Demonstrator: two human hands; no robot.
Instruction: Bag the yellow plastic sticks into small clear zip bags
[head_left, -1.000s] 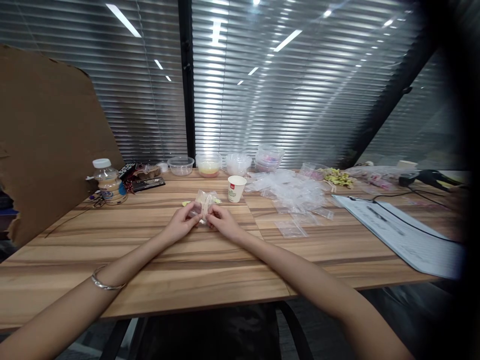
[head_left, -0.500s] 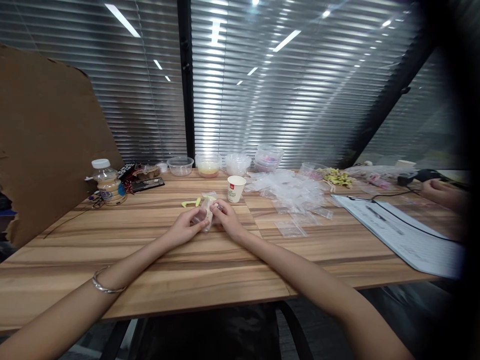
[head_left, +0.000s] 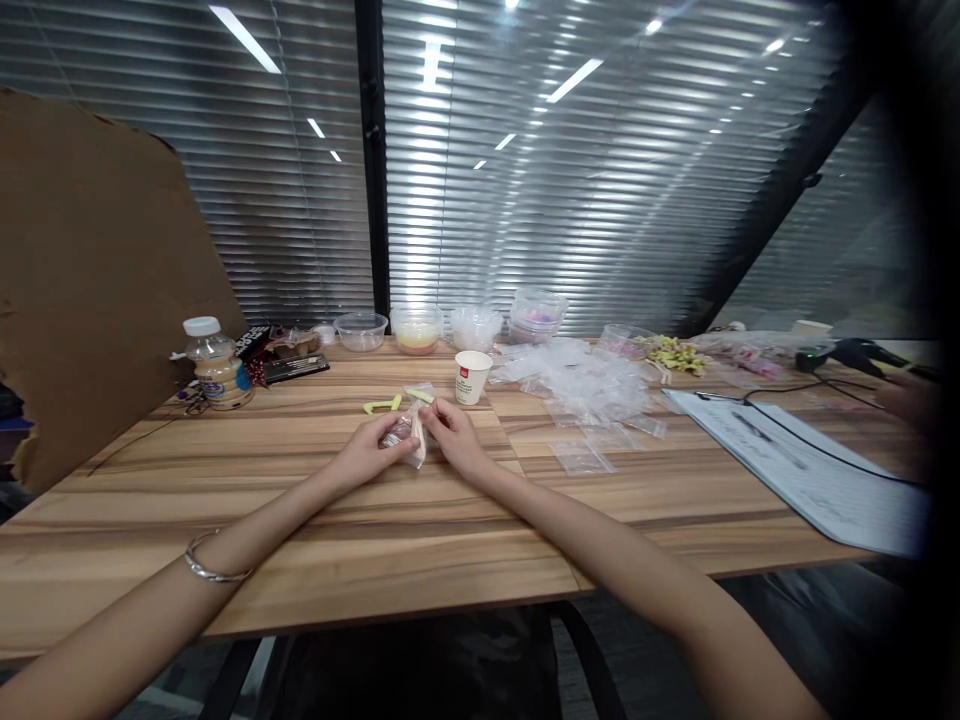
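Between both hands, low over the wooden table, is a small clear plastic bag [head_left: 418, 450] with pale, stick-like pieces inside. My left hand [head_left: 367, 450] grips its left side between thumb and fingers. My right hand [head_left: 452, 436] pinches its upper right edge. Just beyond the fingers lie a yellow-green curved piece [head_left: 382, 405] and another yellow piece [head_left: 420, 395] on or in clear plastic; which of the two I cannot tell. A white paper cup [head_left: 472, 378] with a red mark stands behind my right hand.
Flat clear bags [head_left: 577, 385] are heaped right of the cup. Plastic bowls [head_left: 417, 331] line the back. A bottle [head_left: 216, 365] and cardboard panel [head_left: 97, 270] stand left. To the right lie a clipboard [head_left: 802, 470], cable and yellow pieces [head_left: 675, 355]; another person's hand [head_left: 907, 400] holds a dark device.
The bag has tilted slightly between my fingers and its pale contents show more plainly. At the right, the other person's hand has moved right and the dark device has lifted a little.
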